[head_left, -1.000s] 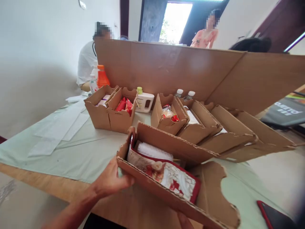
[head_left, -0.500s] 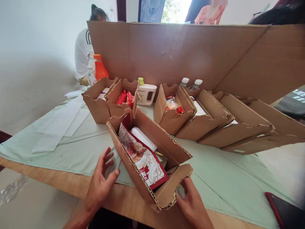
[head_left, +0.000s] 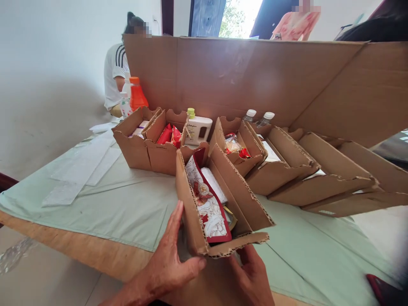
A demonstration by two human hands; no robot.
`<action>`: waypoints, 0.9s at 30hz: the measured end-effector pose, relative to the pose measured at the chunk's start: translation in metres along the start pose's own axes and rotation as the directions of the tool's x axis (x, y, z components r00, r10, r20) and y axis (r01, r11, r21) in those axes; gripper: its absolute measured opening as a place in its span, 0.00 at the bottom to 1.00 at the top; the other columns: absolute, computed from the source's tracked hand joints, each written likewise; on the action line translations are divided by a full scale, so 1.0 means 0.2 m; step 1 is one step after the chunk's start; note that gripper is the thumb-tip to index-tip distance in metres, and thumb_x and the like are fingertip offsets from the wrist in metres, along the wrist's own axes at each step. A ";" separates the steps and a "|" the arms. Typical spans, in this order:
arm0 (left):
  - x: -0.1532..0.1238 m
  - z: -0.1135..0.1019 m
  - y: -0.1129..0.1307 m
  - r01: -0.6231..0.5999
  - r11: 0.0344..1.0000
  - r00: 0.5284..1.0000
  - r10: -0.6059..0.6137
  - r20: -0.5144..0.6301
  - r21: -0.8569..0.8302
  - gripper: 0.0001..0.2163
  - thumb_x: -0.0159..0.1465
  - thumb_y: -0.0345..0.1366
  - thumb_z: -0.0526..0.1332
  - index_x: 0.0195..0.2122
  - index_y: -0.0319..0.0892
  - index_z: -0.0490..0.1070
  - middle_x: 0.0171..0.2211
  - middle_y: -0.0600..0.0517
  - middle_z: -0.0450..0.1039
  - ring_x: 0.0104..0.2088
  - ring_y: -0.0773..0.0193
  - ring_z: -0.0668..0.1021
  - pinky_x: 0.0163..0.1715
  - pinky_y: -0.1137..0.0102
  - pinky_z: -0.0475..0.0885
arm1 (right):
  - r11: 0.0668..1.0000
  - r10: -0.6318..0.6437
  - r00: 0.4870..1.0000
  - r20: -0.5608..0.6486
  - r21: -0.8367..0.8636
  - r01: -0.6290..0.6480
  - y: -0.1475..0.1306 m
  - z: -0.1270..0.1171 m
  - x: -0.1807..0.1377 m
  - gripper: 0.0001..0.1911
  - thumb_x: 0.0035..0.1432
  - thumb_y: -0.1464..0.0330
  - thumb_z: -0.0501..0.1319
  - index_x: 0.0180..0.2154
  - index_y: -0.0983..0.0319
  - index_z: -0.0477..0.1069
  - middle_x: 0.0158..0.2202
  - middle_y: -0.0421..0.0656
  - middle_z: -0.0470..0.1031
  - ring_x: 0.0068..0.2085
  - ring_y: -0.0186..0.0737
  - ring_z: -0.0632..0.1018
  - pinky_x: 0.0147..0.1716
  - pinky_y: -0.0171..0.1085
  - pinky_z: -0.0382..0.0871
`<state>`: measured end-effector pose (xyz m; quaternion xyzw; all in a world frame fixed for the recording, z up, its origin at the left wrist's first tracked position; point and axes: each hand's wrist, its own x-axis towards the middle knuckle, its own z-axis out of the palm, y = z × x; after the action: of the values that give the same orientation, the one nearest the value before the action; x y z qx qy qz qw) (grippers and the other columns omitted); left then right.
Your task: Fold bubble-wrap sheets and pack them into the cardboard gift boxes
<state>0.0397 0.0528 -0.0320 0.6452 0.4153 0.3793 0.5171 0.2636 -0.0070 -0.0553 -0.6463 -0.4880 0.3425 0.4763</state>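
An open cardboard box stands on the table before me, its far end between two other boxes. Inside lie a red and white patterned packet and a white bubble-wrapped item. My left hand lies flat against the box's left wall, fingers stretched and thumb at its near corner. My right hand touches the box's near end from below; its fingers are partly hidden.
Open cardboard boxes with red packets and snacks line the back. Behind stand a white bottle, an orange bottle, two small capped bottles and a tall cardboard wall. Two people are beyond it. A green cloth covers the table.
The box was set down, turned and slid away from me toward the row. My left hand went from spread beside it to flat on its side. The camera tilted down.
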 end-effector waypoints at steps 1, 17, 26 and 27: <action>0.01 0.00 0.00 0.007 1.000 1.000 -0.007 0.002 -0.003 0.52 0.56 0.42 0.69 0.75 0.49 0.37 0.76 0.42 0.43 0.73 0.37 0.54 0.70 0.40 0.55 | 1.000 -0.022 1.000 -0.002 -0.010 0.022 -0.03 0.02 0.02 0.18 0.61 0.52 0.65 0.43 0.58 0.75 0.41 0.49 0.83 0.41 0.49 0.84 0.39 0.40 0.80; 0.18 -0.20 0.05 -0.072 0.997 0.997 0.073 0.026 -0.026 0.38 0.62 0.33 0.65 0.73 0.48 0.53 0.71 0.44 0.59 0.67 0.43 0.68 0.63 0.51 0.71 | 0.636 -0.579 0.807 0.119 -0.554 0.538 -0.20 0.05 0.18 0.03 0.68 0.69 0.55 0.41 0.58 0.67 0.32 0.44 0.78 0.31 0.43 0.80 0.29 0.38 0.73; 0.27 -0.18 0.03 -0.072 0.997 0.995 0.071 -0.065 0.000 0.29 0.68 0.41 0.62 0.69 0.44 0.59 0.69 0.43 0.64 0.63 0.50 0.73 0.60 0.58 0.73 | 0.514 -0.596 0.783 0.179 -0.664 0.543 -0.21 0.07 0.36 0.09 0.70 0.67 0.53 0.47 0.62 0.69 0.33 0.47 0.79 0.33 0.47 0.80 0.32 0.40 0.71; 0.30 -0.18 0.04 -0.078 0.997 0.994 0.080 -0.068 0.027 0.29 0.68 0.42 0.61 0.69 0.44 0.59 0.68 0.42 0.64 0.63 0.51 0.73 0.58 0.58 0.74 | 0.521 -0.586 0.791 0.174 -0.667 0.532 -0.20 0.08 0.39 0.09 0.70 0.67 0.54 0.48 0.62 0.69 0.34 0.48 0.80 0.34 0.47 0.80 0.33 0.40 0.72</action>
<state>0.0290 0.1207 -0.0140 0.6539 0.4116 0.4165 0.4792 0.2603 0.0748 -0.0200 -0.5949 -0.7419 -0.0583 0.3037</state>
